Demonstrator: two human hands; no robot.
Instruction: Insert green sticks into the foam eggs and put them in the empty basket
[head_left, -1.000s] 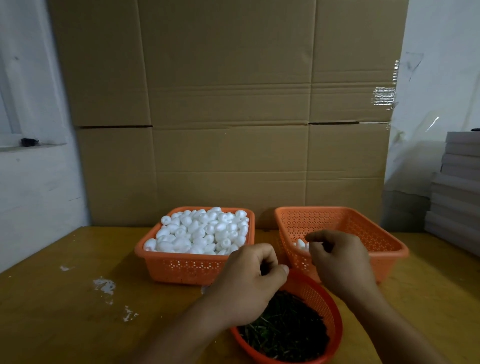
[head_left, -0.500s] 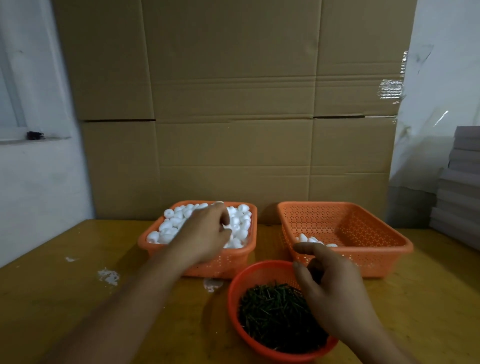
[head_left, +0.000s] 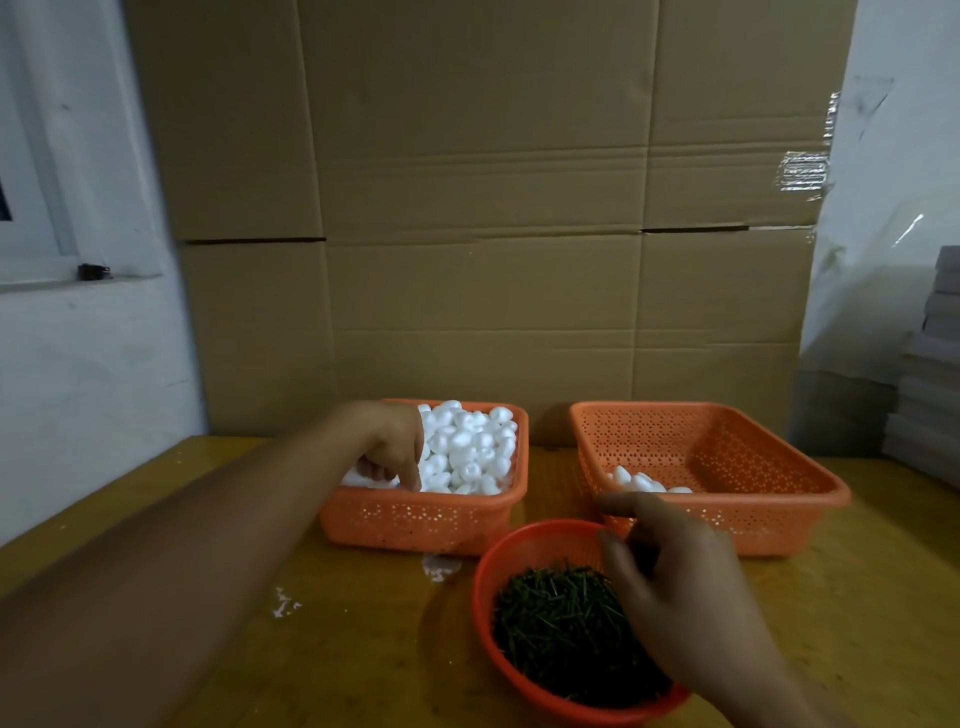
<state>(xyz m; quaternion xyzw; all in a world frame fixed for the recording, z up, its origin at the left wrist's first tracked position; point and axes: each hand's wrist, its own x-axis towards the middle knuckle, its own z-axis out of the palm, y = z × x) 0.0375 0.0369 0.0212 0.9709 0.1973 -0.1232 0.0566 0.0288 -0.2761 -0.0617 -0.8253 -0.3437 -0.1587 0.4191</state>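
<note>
An orange basket (head_left: 415, 519) at centre left is heaped with white foam eggs (head_left: 467, 447). My left hand (head_left: 389, 452) reaches into its left side, fingers pointing down among the eggs; whether it holds one is hidden. To the right, a second orange basket (head_left: 753, 530) has a few foam eggs (head_left: 639, 483) in its near left corner. A round orange bowl (head_left: 483, 571) in front is full of green sticks (head_left: 550, 623). My right hand (head_left: 670, 571) hovers over the bowl's right side, thumb out, fingers loosely curled, nothing visible in it.
A wall of cardboard boxes (head_left: 467, 208) stands right behind the baskets. Stacked grey boards (head_left: 930, 364) sit at the right edge. White foam crumbs (head_left: 283, 605) lie on the wooden table (head_left: 363, 649) left of the bowl.
My left hand went from beside the bowl out to the egg basket and now dips into the eggs. My right hand came back from the right basket to above the sticks.
</note>
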